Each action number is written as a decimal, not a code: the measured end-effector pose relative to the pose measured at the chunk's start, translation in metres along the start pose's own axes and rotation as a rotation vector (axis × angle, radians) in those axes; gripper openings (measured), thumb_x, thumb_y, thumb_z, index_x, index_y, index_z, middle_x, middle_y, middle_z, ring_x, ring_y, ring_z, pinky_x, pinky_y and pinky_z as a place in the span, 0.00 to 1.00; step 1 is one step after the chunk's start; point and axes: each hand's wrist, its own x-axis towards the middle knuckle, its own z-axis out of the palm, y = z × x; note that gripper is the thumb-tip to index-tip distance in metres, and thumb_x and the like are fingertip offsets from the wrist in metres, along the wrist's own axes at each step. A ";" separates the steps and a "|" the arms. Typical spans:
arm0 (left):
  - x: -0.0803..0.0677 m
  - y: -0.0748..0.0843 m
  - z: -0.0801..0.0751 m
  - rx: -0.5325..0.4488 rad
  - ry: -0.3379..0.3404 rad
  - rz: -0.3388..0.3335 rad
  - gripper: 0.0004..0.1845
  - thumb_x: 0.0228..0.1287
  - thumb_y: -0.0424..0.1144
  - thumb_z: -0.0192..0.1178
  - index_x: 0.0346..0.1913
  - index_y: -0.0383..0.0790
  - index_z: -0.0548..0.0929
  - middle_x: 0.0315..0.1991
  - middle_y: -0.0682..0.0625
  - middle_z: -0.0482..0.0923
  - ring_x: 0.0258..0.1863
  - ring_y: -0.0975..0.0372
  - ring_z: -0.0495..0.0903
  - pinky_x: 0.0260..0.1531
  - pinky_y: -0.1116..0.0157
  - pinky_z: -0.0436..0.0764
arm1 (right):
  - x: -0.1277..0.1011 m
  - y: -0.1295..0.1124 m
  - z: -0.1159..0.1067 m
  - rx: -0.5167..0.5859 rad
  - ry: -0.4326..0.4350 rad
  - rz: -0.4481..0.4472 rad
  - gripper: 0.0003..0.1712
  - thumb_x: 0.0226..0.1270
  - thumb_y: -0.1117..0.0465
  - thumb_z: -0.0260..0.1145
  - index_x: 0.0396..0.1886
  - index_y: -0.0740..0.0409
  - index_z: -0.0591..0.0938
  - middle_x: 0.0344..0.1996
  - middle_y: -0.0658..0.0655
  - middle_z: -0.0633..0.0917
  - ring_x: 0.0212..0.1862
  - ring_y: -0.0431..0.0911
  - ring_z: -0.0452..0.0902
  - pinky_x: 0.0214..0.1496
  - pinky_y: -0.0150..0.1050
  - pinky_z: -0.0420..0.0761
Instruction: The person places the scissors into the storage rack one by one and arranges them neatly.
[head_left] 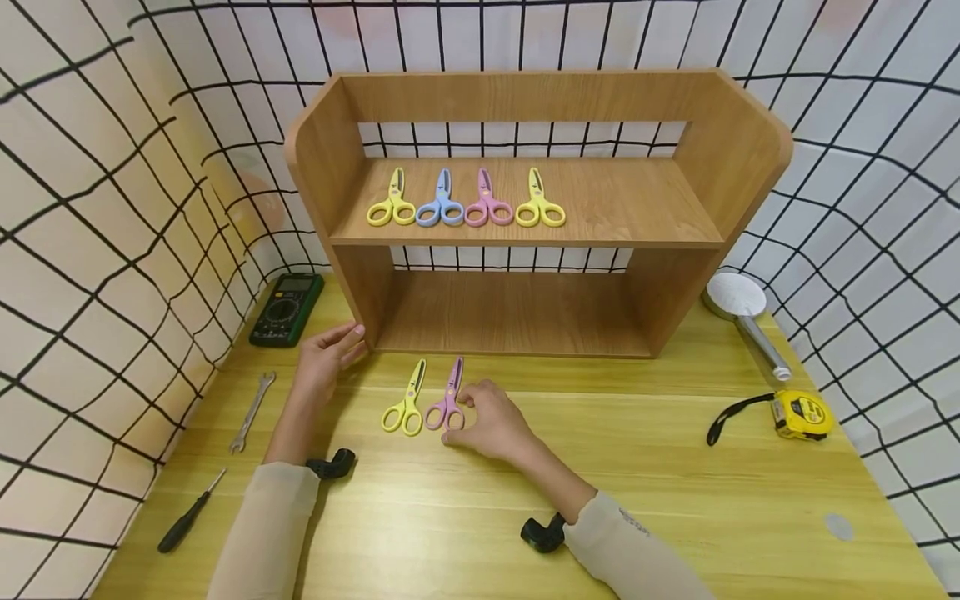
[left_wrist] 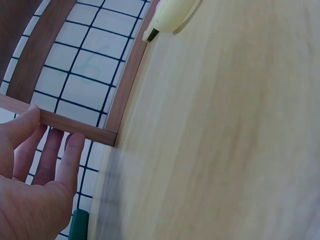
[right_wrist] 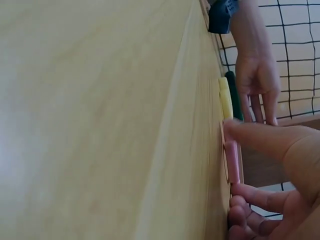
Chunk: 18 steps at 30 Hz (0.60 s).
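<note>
Right hand (head_left: 491,425) pinching pink scissors (head_left: 447,400) handle, lying flat on table (head_left: 675,500) beside yellow scissors (head_left: 406,402). Left hand (head_left: 324,354) resting open against shelf (head_left: 360,283) corner. Risk: loose pinch slipping, pink pair nudging yellow neighbour.

Matt wood-grain shelf (head_left: 525,200); smooth wooden table (head_left: 675,500) (light sheen); glossy plastic pink scissors (head_left: 447,400).

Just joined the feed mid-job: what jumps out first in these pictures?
A two-tier wooden desk shelf stands at the back of the table, with four plastic scissors in a row on its upper board: yellow, blue, pink, yellow. In front of it on the tabletop, the right hand touches a pink pair of plastic scissors lying beside a yellow pair, while the left hand rests at the shelf's lower left corner.
</note>
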 end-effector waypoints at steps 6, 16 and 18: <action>0.000 -0.002 0.001 -0.007 -0.010 -0.001 0.32 0.68 0.43 0.70 0.69 0.32 0.76 0.61 0.51 0.77 0.60 0.61 0.83 0.65 0.62 0.81 | 0.000 -0.001 0.000 -0.032 0.016 -0.006 0.22 0.55 0.52 0.82 0.46 0.57 0.86 0.45 0.55 0.82 0.49 0.50 0.79 0.51 0.47 0.85; 0.002 -0.004 0.001 -0.025 -0.009 0.027 0.32 0.67 0.43 0.71 0.68 0.30 0.77 0.52 0.56 0.81 0.49 0.68 0.86 0.62 0.63 0.83 | -0.012 0.010 -0.025 0.189 0.013 0.014 0.18 0.61 0.65 0.74 0.51 0.64 0.82 0.29 0.50 0.88 0.27 0.38 0.77 0.25 0.28 0.77; 0.001 -0.003 0.001 -0.029 -0.001 0.024 0.30 0.66 0.43 0.71 0.67 0.30 0.78 0.51 0.56 0.81 0.49 0.69 0.86 0.61 0.64 0.84 | -0.018 0.010 -0.033 0.233 0.018 0.019 0.19 0.62 0.65 0.74 0.53 0.64 0.82 0.28 0.50 0.88 0.29 0.39 0.79 0.27 0.29 0.80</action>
